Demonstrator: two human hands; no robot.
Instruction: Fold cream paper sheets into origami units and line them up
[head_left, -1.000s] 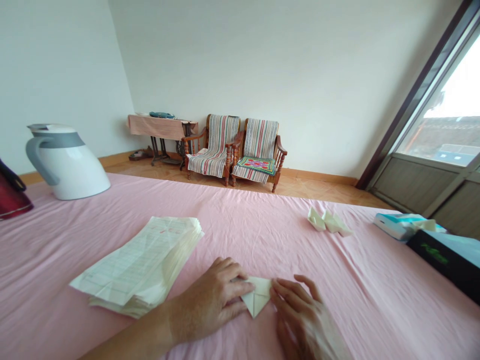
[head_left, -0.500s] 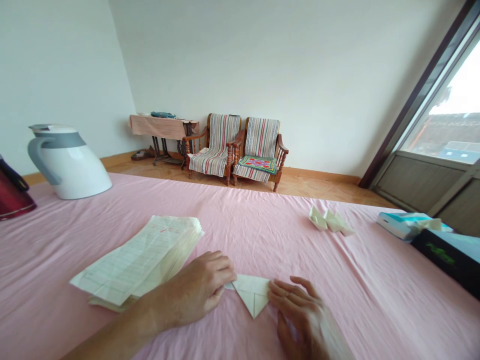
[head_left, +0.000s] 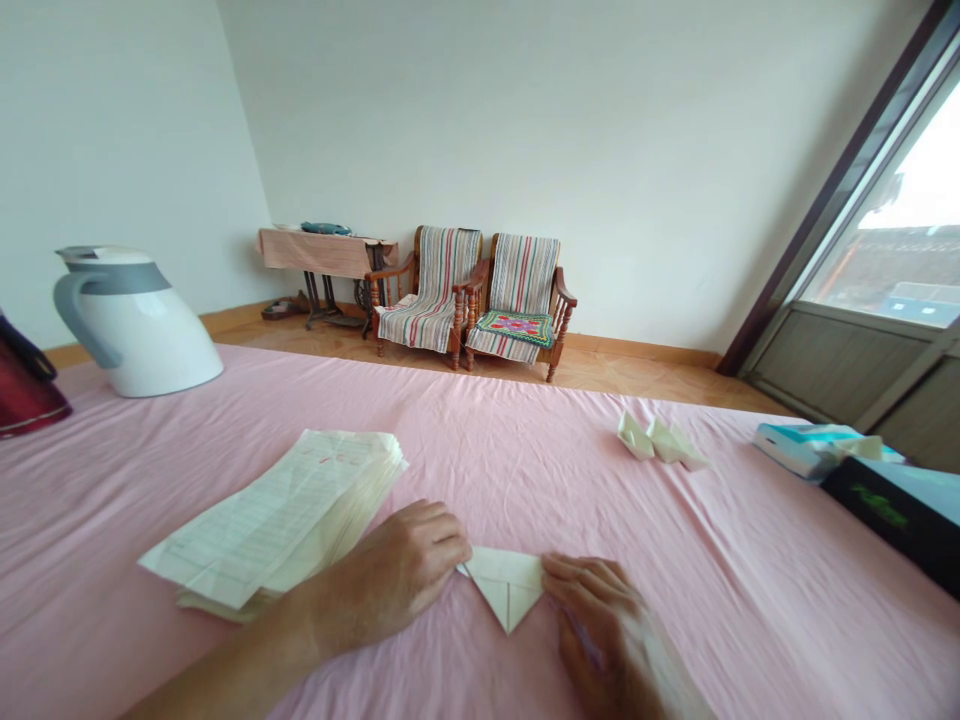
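A pale folded sheet of paper (head_left: 506,588) lies on the pink tablecloth, its point toward me and a crease line down its middle. My left hand (head_left: 424,555) is closed on the paper's left corner, thumb and fingers pinched together. At the right corner, the bent fingers of my right hand (head_left: 604,625) press on the edge, thumb tucked below. Beside my left forearm rests a stack of printed sheets (head_left: 270,520). Several small folded paper pieces (head_left: 660,440) stand farther back on the right.
A white and grey jug (head_left: 157,325) and a red kettle (head_left: 26,385) stand at the left. On the right are a tissue box (head_left: 795,450) and a black box (head_left: 885,510). Two wooden chairs (head_left: 517,290) stand beyond the table's far edge.
My right hand's fingers have drawn closer together and shifted slightly right, showing more of the paper's right corner. My left hand stays on the left corner, nearly still.
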